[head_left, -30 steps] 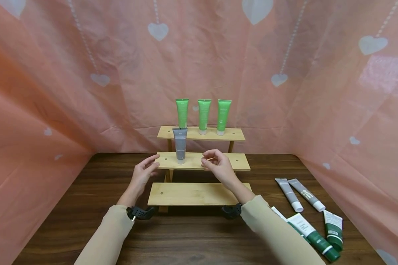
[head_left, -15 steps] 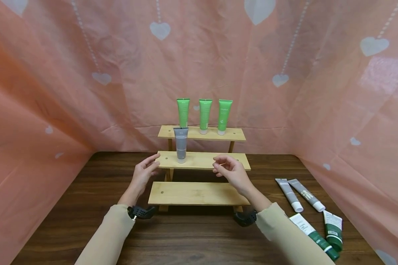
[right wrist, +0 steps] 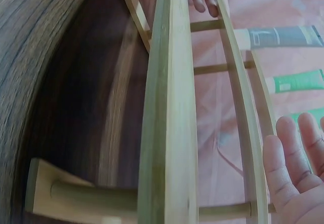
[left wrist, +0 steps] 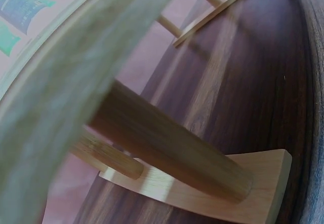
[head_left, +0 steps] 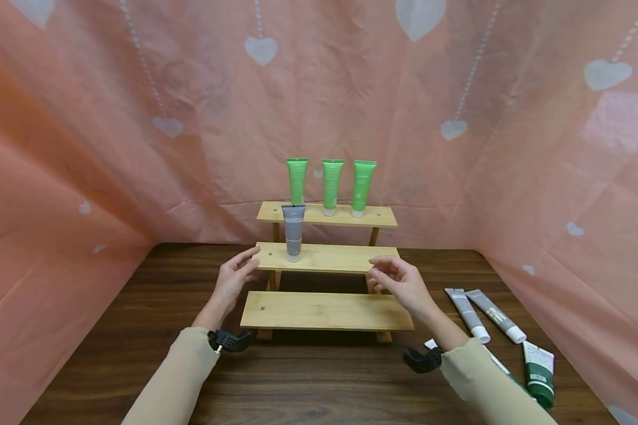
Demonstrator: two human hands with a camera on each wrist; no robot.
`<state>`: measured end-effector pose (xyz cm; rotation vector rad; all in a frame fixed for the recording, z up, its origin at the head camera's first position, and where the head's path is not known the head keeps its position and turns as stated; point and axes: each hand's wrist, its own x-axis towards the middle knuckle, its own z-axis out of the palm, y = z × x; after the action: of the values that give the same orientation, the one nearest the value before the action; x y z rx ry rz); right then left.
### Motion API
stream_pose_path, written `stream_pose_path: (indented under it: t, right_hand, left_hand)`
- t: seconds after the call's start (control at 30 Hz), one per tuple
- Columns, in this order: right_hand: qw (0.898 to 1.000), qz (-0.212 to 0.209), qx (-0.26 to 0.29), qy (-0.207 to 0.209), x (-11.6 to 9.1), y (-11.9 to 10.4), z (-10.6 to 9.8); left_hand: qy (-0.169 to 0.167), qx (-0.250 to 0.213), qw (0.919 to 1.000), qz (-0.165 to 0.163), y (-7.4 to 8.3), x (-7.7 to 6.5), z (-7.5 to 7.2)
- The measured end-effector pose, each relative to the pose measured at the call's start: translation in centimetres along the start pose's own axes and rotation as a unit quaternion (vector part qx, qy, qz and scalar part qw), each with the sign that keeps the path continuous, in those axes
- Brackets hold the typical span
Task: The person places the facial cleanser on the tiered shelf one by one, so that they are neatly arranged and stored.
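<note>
A grey squeeze tube (head_left: 293, 233) stands cap-down near the left end of the middle board (head_left: 335, 258) of a three-step wooden display stand. My left hand (head_left: 236, 278) is at that board's left end, fingertips at its edge; whether they touch is unclear. It holds nothing. My right hand (head_left: 402, 284), fingers loosely bent and holding nothing, hovers by the board's right end. In the right wrist view, fingers (right wrist: 286, 163) of this hand appear beside the boards. Three green tubes (head_left: 332, 186) stand on the top board (head_left: 313, 213).
On the dark wood table (head_left: 319, 383), two grey tubes (head_left: 495, 316) lie at the right. Nearby lies a white-and-green tube (head_left: 539, 373); another is mostly hidden by my right forearm. The bottom board (head_left: 324, 311) is nearest me. A pink heart-patterned curtain (head_left: 218, 159) surrounds the table.
My right hand has moved right and slightly toward me, from beside the middle of the middle board to its right end. My left hand and the standing grey tube stay in place.
</note>
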<state>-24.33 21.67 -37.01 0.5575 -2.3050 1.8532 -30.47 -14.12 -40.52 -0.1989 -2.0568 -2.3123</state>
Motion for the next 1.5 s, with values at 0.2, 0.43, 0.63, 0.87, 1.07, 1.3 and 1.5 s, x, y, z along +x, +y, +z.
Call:
stream_pose_path:
  t: [0.2, 0.43, 0.63, 0.87, 1.07, 1.3, 1.5]
  right_hand:
    - [1.000, -0.004, -0.005, 0.016, -0.7, 0.1, -1.2]
    - [0.999, -0.011, -0.017, 0.034, -1.5, 0.4, -2.7]
    - [0.998, 0.001, -0.022, 0.057, -2.3, 1.1, -3.9]
    - [0.998, -0.022, -0.028, 0.060, -3.2, 1.4, -5.2]
    - [0.997, -0.016, -0.030, 0.065, -4.4, 1.5, -6.3]
    - [0.997, 0.003, -0.026, 0.076, -5.5, 2.3, -7.6]
    - [0.995, 0.012, -0.044, 0.090, -6.2, 3.1, -8.4]
  left_hand:
    - [0.007, -0.001, 1.0000, -0.007, 0.0, 0.0, 0.1]
    - [0.005, -0.009, 0.9999, -0.007, -0.9, 0.5, -0.3]
    - [0.008, -0.007, 0.9999, -0.004, -2.0, 1.2, -0.5]
    - [0.016, 0.015, 0.9997, 0.006, -2.2, 1.2, -0.5]
    - [0.017, 0.006, 0.9998, 0.004, -2.3, 1.1, -0.5]
    - [0.013, 0.000, 0.9999, 0.004, -2.2, 1.1, -0.4]
    - [0.010, -0.001, 0.9999, 0.008, -2.2, 1.1, -0.5]
